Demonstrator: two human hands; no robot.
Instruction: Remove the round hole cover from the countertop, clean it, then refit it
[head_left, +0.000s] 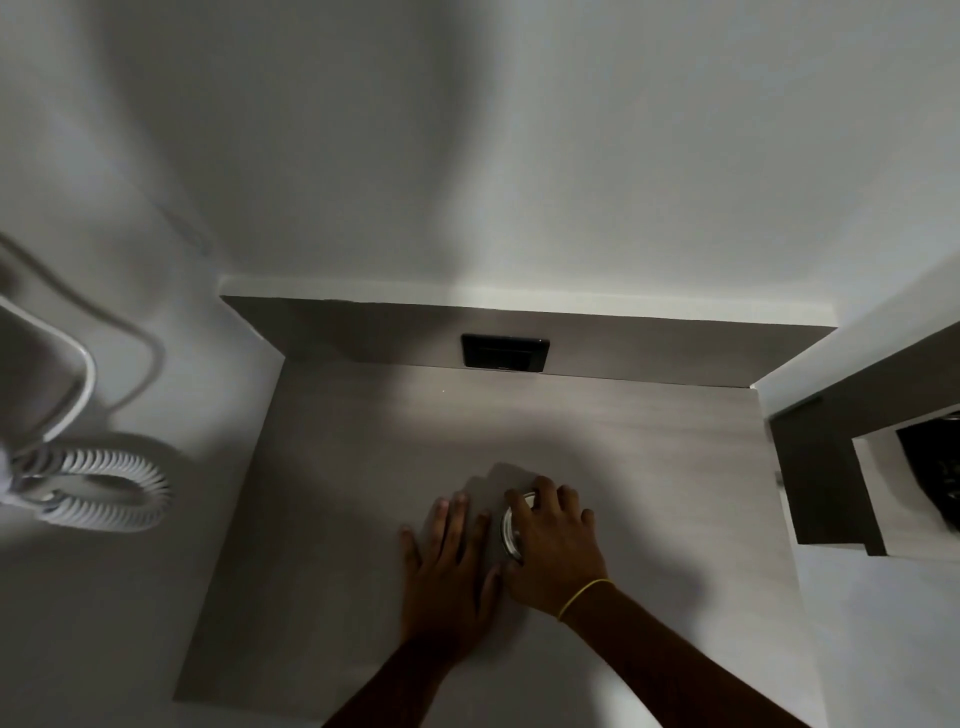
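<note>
On the grey wood-grain countertop (363, 467), lying flat and spread beside the round hole cover (511, 525): left hand (449, 571); curling over its metal rim, gripping: right hand (553, 545)

— How does the left hand (449, 564) lie?
— Flat, palm down, fingers spread and pointing away, forearm running back toward the body.
— And the right hand (553, 545)?
— Just beside it, thumbs nearly touching; its fingers curl downward, and a thin yellow band (582, 597) circles the wrist.
</note>
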